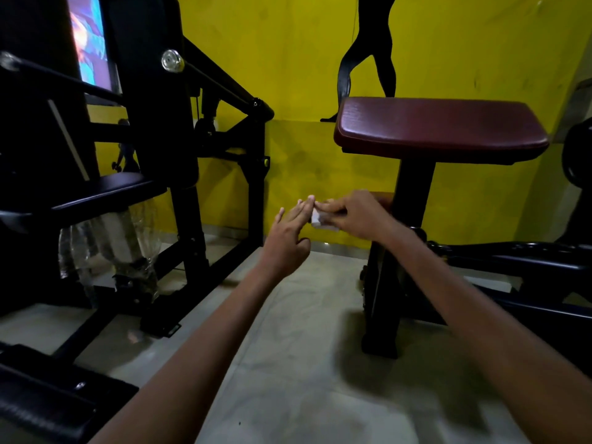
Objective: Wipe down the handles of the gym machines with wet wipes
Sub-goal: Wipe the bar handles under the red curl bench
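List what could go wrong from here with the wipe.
1. The right hand pinches only a small folded wipe while the left hand's fingers are straight beside it; it could slip and land on the floor.
2. Both hands are in mid-air, away from any machine, so the wipe may dry before touching a handle.
3. The dim black frame hides handles, so some may be missed.
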A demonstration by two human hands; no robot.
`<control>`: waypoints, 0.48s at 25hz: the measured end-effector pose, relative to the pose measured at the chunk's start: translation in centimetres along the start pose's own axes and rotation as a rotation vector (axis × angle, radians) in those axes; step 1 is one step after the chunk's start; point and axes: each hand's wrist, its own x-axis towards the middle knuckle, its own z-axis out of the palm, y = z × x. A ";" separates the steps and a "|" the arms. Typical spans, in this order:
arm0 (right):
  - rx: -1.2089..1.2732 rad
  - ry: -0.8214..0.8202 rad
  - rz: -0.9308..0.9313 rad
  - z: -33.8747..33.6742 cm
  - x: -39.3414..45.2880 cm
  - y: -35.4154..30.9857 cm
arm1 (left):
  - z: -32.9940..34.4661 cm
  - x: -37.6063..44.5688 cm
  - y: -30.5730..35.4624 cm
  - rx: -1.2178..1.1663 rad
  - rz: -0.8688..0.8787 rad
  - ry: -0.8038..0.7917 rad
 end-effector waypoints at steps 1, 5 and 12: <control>0.068 -0.141 0.080 -1.4 0.9 0.0 | 0.2 -0.1 0.1 0.026 -0.002 0.004; 0.103 -0.407 0.225 -3.7 3.4 -0.7 | 0.4 -0.5 0.6 0.154 0.003 -0.032; -0.080 0.126 -0.154 -0.2 -3.3 3.5 | -0.3 -0.5 0.0 0.427 0.084 -0.062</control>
